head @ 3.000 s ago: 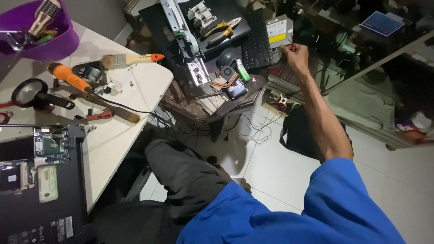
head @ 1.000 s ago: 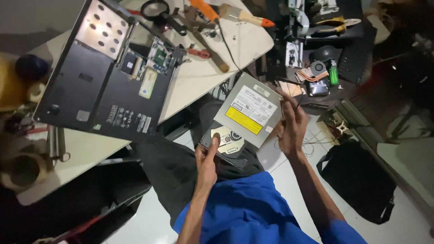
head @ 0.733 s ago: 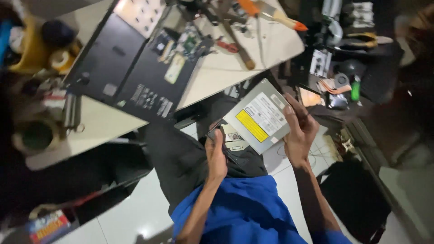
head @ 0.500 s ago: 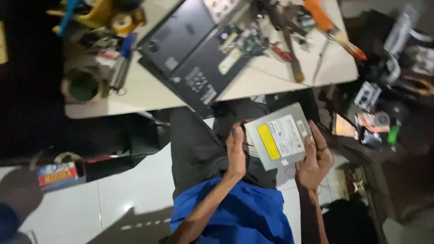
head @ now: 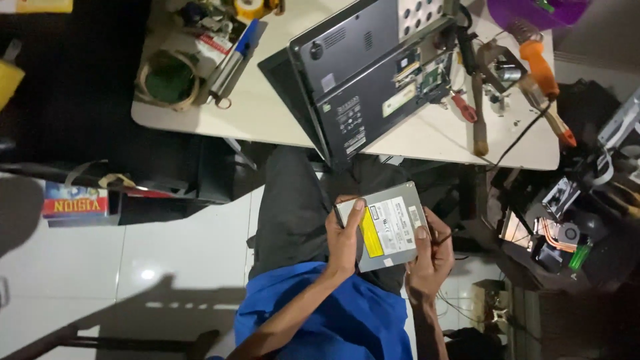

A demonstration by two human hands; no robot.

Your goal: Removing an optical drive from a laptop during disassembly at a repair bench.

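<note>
While held over the lap, flat grey metal optical drive with yellow label [head: 390, 225] | left hand [head: 345, 241] fingers gripping its edge | right hand [head: 432, 257] fingers gripping opposite edge | white worktop [head: 280, 113] above.

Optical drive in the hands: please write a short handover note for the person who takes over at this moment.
Left hand: grips the left edge of the grey optical drive, thumb on its top.
Right hand: supports the drive's right side, thumb on the label.
The drive is above the lap, clear of the white table.
Done: the black laptop lies base-up on the table, part of its cover off, circuit board exposed.
Left: the drive is not in the laptop. An orange-handled tool lies beside the laptop.
</note>
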